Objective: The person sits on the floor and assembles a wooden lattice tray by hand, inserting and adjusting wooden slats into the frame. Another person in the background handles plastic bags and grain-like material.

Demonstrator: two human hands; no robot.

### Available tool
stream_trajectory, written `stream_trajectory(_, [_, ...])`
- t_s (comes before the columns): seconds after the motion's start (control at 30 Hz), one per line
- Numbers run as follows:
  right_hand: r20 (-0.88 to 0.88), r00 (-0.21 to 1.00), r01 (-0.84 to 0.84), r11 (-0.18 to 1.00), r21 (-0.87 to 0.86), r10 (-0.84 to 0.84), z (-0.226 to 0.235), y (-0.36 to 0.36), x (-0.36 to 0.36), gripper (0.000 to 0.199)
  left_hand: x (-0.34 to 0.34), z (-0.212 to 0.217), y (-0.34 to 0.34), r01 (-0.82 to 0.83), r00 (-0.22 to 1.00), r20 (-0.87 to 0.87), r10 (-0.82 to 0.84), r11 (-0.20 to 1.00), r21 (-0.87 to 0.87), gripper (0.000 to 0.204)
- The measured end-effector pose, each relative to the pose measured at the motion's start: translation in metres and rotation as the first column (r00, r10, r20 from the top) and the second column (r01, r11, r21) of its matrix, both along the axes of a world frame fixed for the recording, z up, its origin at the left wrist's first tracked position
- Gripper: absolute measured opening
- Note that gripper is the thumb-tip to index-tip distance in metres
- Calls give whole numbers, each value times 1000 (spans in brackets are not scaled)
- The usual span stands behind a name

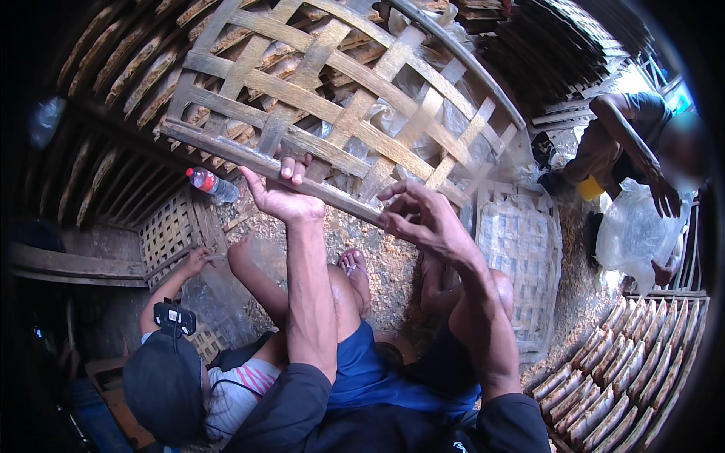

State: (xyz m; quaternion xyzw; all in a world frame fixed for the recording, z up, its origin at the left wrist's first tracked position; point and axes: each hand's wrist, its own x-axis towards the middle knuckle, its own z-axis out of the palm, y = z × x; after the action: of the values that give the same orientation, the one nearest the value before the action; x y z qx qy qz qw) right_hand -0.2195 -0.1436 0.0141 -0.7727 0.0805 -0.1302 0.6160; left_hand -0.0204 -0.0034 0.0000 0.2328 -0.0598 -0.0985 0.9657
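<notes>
A large woven bamboo rack point(343, 117) with an open lattice is tilted up in front of me. My left hand point(291, 198) holds its near wooden rail from below, with fingertips curled over the top. At the right end of that rail, my right hand point(427, 219) has bent fingers and a thumb around the edge in a loose grip. Clear plastic sheeting point(389, 113) shows through the lattice. Whether it lies on the rack or behind it, I cannot tell.
On my left a person in a dark cap point(168, 389) handles clear plastic. Another person point(630, 143) bends over a plastic bag point(642, 226) at right. A bottle point(211, 185) stands beside loaded racks. Another rack point(517, 264) and a slab-filled rack point(619, 370) are at right.
</notes>
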Motion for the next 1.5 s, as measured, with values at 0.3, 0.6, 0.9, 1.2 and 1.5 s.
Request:
stream_trajectory(0.3, [237, 961, 254, 793, -554, -143, -24, 19, 27, 17, -3, -2, 0, 75, 997, -33, -76, 997, -23, 66])
stream_trajectory(0.6, [98, 995, 56, 967, -248, -32, -6, 4, 12, 13, -3, 2, 1, 21, 1000, -19, -20, 1000, 11, 66])
stream_trajectory(0.9, [-254, 940, -231, 973, 20, 228, 1, -24, -13, 26, 8, -6, 8, 60, 997, 63, -54, 993, -101, 65])
stream_trajectory(1.2, [-198, 969, 92, 962, -259, -146, -6, 11, 19, 26, -1, -1, 2, 111, 993, -15, -114, 984, -141, 68])
stream_trajectory(1.5, [-152, 982, 39, 899, -437, -116, -10, 4, 13, 26, 1, -3, 4, 171, 985, 17, -170, 973, -156, 68])
